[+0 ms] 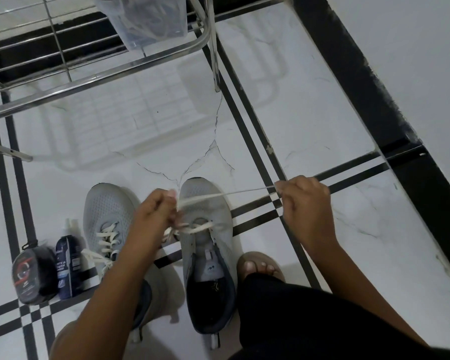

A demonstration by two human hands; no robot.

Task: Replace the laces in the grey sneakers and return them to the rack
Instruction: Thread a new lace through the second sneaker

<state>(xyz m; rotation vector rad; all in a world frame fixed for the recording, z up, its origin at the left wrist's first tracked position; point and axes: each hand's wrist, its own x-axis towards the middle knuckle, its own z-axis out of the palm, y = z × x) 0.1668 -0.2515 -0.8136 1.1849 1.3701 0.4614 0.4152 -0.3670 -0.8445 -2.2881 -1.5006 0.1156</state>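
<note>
The left sneaker [107,229] looks fully laced. On the right sneaker [205,250] only the lowest eyelets are threaded, and the left hand [156,211] and right hand [302,201] each pinch the lace [231,194] taut. The rack [89,61] waits.

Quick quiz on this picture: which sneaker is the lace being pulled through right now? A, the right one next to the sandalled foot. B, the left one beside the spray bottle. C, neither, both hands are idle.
A: both hands pinch one white lace, the left hand above the right sneaker and the right hand drawing it taut, and it runs through that sneaker's lowest eyelets.
</note>
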